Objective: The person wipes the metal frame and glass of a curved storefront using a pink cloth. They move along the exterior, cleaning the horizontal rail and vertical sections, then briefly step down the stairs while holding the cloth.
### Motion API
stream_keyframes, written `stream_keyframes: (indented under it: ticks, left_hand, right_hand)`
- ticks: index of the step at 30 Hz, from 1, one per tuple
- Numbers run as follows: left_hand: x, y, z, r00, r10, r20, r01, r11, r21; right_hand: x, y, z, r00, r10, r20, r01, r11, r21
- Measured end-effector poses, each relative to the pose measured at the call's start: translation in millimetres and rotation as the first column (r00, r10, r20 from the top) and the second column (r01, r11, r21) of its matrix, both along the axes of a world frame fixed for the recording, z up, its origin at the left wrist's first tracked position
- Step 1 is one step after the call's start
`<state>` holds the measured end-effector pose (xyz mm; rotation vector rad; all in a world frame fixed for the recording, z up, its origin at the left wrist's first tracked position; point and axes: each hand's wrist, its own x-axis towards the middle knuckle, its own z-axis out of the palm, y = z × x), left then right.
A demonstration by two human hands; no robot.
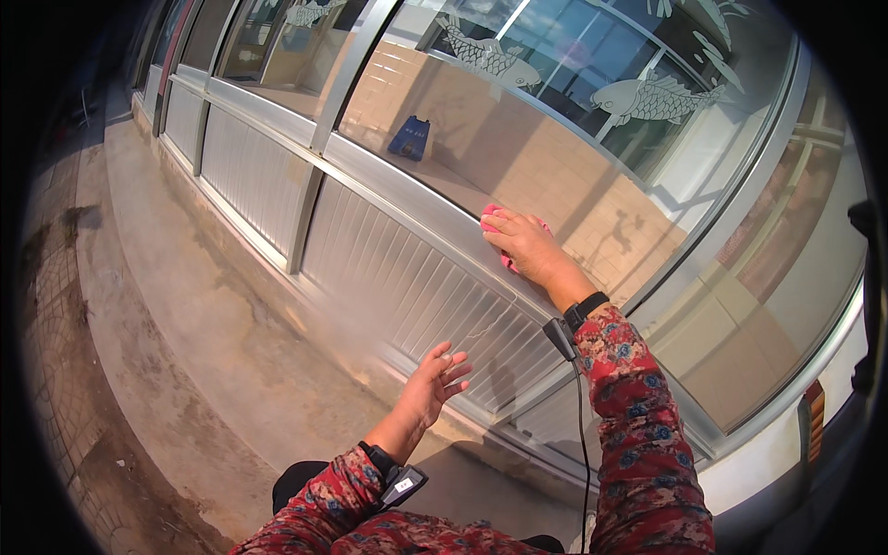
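My right hand (pixel 528 246) presses a pink cloth (pixel 510 262) against the metal frame rail (pixel 444 208) at the bottom edge of a large window pane (pixel 555 166). The cloth shows at both sides of the fingers. Lower down, my left hand (pixel 437 381) hangs in the air with its fingers spread, holding nothing, in front of the ribbed metal panel (pixel 388 257) below the rail. Each wrist wears a black strap with a small device, and a black cable (pixel 585 430) runs down from the right one.
White fish figures (pixel 649 99) decorate the glass. A blue object (pixel 410 138) bearing writing shows through or in the pane. A concrete ledge (pixel 208 333) runs along the foot of the wall, with paving (pixel 55 388) at the far left. More windows continue at the upper left.
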<state>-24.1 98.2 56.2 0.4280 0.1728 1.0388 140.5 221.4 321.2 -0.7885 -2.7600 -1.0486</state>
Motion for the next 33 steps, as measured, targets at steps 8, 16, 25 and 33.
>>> stream_keyframes:
  ticks: [8,16,25,33]
  left_hand:
    - [-15,-4,-3,0.998,0.049,-0.028,-0.051,0.997,-0.052]
    - [-12,-2,-5,0.997,0.062,-0.037,-0.065,0.994,-0.089]
    - [4,-3,-15,0.997,0.052,-0.059,-0.058,0.993,-0.107]
    - [4,-1,-17,0.997,0.044,-0.059,-0.051,0.991,-0.126]
  right_hand:
    - [65,-84,184,0.948,-0.039,-0.315,0.223,0.789,0.573]
    - [138,-40,237,0.8,-0.141,-0.583,0.575,0.457,0.679]
    - [24,-4,6,0.968,-0.144,-0.205,0.199,0.939,0.279]
    - [46,-70,65,0.891,-0.254,-0.377,0.156,0.95,-0.272]
